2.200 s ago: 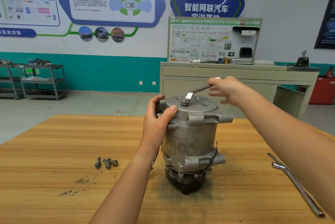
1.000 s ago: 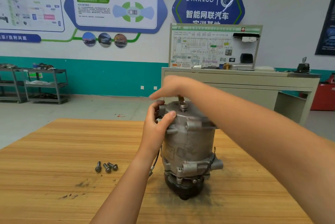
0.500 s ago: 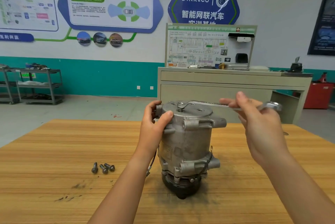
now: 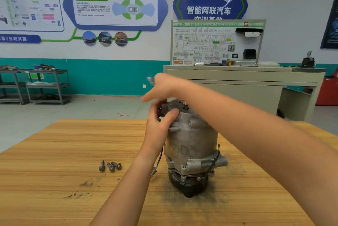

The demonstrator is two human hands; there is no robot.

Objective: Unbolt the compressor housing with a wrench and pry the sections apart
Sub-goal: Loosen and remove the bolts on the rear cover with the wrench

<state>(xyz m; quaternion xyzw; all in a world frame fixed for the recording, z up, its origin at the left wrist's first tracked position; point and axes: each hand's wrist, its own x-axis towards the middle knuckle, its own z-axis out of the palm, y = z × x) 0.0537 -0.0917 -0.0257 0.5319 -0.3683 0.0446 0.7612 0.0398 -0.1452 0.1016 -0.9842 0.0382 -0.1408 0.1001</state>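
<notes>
We see the compressor (image 4: pixel 192 143) standing upright near the middle of the wooden bench (image 4: pixel 54 152), its dark pulley end down on a sooty patch of the wood and its grey housing end up; a thin wire with a small connector (image 4: pixel 155 168) hangs down its left side. The left hand (image 4: pixel 161 125) grips the upper left edge of the housing, with the thumb laid across the front of the rim and the fingers curled round the back. The right forearm crosses in from the right, over the top of the compressor; the right hand (image 4: pixel 164 88) sits just above and to the left of the top face, blurred, with the thumb pointing out to the left. We make out a bright metal end of the wrench (image 4: pixel 150 80) sticking out beyond that hand on its far side, so the hand is closed round the wrench; the rest of the tool is hidden by hand and arm. A bolt head (image 4: pixel 186 106) shows on the top face, just beside the forearm. Three loose bolts (image 4: pixel 110 166) lie close together on the bench, to the left of the compressor and apart from it. Behind the bench we see a beige cabinet (image 4: pixel 237 83) carrying a wiring-diagram board, and metal shelf carts (image 4: pixel 47 86) against the teal wall at the left.
</notes>
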